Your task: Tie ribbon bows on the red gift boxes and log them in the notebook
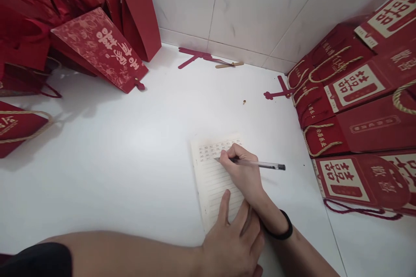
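A lined sheet of paper lies on the white table, with rows of small handwriting near its top. My right hand grips a clear pen with a black end, its tip at the fourth written row. Lower down, my left hand rests on the bottom part of the paper with its fingers spread. It covers the paper's lower right corner and lies close beside my right wrist, which wears a black band.
Red gift bags and a patterned red box stand at the left. More red bags with rope handles line the right side. Red straps lie by the tiled wall. A small brass piece sits mid-table.
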Demonstrator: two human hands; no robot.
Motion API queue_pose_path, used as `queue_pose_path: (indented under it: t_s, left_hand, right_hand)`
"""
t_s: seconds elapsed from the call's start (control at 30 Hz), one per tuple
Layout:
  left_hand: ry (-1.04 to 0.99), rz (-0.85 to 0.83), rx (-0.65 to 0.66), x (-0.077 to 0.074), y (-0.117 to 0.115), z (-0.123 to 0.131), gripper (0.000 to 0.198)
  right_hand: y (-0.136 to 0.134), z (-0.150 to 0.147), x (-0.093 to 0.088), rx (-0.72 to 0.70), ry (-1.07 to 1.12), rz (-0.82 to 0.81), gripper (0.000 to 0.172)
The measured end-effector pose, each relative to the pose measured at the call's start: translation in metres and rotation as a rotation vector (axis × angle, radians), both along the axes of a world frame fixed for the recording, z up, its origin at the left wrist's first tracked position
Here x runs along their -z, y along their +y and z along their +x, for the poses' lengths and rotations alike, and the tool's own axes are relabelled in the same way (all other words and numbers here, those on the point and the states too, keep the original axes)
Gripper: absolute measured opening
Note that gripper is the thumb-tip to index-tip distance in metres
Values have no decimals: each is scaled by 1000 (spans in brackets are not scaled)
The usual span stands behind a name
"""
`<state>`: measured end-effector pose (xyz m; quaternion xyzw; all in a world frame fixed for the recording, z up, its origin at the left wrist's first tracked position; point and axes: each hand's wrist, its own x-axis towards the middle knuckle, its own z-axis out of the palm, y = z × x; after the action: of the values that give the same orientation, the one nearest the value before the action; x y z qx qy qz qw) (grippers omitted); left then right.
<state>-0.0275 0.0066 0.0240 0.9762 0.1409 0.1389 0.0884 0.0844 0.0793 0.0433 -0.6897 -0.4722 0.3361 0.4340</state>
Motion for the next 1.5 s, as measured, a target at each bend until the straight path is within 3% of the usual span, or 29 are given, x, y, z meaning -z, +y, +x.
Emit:
queue_pose_path:
  t_s: [0.43,0.87,0.97,1.1,1.17,1.3,1.4,1.5]
  left_hand:
    - [-39,39,-8,1,0,1,47]
    - [-82,62,-31,5,-1,2,45]
    - [-80,73,-19,4,0,0,46]
    - [-92,166,-46,12,2,1,51]
    - [-167,278,-104,22,-2,8,41]
    - [-362,472,-222,38,-7,24,12]
    - [-321,260,-245,26,6,16,16]
    - [-346,111,-412,-4,40,-30,48]
  right_hand:
    - [0,-1,-1,74,-2,23,34]
    - [-2,-2,1,23,-45,34,32]
    - [0,1,0,96,76,95,33]
    - [11,15,1,278,490,212,39]
    - [16,23,1,336,602,267,42]
    - [21,33,5,381,577,328,43]
    - [21,37,12,335,536,282,42]
    - [21,40,19,277,469,258,45]
